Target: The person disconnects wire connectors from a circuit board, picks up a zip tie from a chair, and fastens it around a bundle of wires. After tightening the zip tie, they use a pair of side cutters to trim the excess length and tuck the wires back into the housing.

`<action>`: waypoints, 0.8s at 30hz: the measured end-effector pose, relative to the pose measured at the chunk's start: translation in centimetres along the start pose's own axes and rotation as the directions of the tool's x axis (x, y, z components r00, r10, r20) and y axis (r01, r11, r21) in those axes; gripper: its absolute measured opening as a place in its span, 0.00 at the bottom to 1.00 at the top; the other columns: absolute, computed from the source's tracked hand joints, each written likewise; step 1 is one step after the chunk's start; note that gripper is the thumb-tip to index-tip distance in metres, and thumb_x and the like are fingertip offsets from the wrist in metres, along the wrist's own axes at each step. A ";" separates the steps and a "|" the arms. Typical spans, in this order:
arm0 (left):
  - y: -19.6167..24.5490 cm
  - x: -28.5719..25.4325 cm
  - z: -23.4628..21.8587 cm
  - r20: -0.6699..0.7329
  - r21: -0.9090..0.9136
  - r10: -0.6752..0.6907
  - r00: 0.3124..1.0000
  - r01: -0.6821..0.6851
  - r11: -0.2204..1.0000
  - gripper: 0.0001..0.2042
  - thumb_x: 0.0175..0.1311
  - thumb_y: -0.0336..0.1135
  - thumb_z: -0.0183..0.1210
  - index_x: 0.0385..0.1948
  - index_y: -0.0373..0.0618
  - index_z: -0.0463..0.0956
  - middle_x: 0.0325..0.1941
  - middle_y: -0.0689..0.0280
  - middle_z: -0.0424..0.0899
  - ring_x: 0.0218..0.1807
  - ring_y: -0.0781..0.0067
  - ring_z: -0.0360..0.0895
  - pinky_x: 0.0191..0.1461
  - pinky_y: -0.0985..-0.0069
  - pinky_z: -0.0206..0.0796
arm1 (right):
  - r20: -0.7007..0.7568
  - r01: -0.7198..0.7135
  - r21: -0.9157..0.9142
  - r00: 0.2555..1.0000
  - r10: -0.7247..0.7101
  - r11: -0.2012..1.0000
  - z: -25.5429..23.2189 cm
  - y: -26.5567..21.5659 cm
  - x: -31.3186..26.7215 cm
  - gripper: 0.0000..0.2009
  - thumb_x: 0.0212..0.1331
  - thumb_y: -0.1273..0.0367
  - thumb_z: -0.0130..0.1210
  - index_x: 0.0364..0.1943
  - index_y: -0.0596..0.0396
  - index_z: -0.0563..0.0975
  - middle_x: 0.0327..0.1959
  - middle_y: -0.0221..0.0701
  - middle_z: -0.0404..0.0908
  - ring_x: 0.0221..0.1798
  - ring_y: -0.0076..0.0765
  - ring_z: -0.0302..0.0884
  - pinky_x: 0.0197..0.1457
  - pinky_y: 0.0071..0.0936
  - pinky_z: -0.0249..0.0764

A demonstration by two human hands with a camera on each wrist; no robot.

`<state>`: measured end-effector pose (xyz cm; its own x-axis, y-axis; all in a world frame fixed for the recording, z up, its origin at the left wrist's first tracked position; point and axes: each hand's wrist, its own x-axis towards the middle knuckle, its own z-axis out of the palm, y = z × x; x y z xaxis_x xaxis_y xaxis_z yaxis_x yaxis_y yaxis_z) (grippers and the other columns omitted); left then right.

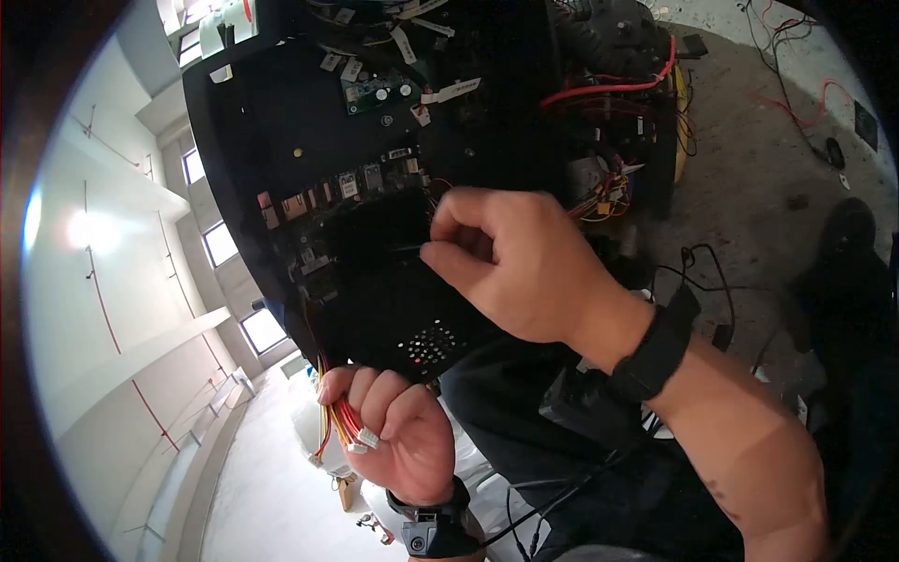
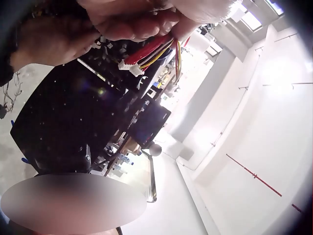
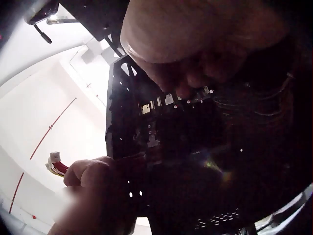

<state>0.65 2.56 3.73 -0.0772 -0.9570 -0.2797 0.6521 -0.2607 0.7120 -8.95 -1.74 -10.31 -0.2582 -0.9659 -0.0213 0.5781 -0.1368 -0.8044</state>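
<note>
In the head view my left hand (image 1: 417,445) grips a bundle of red, yellow and black wires (image 1: 348,421) at the panel's lower edge. White plug connectors (image 1: 367,437) hang from the wire ends, by the palm. My right hand (image 1: 529,267) is over the circuit board (image 1: 323,195), its thumb and forefinger bent toward each other at the board's right side. A thin pale line shows by the thumb tip; I cannot tell whether the fingers pinch anything. In the right wrist view the right fingers (image 3: 195,78) overlap the row of metal ports (image 3: 169,99).
A black panel (image 1: 243,140) carries the board, with a smaller green board (image 1: 375,92) and labelled cables above. A thick red cable (image 1: 609,89) and loose wiring (image 1: 613,192) lie to the right. More cables (image 1: 777,56) are on the grey floor (image 1: 740,178).
</note>
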 end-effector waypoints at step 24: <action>0.1 0.0 -0.4 0.038 -0.026 0.007 0.999 -0.006 1.000 0.13 0.70 0.45 0.41 0.34 0.47 0.69 0.19 0.72 0.60 0.23 0.79 0.64 0.33 0.77 0.60 | 0.006 0.310 -0.288 0.947 -0.322 0.906 0.4 2.8 6.0 0.08 0.58 0.67 0.51 0.31 0.59 0.75 0.36 0.40 0.78 0.44 0.44 0.75 0.49 0.40 0.70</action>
<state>1.00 2.61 3.60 -0.1007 -0.9630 -0.2500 0.6719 -0.2512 0.6967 -8.56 -8.05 -12.47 -0.4257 -0.8718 0.2424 0.2205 -0.3598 -0.9066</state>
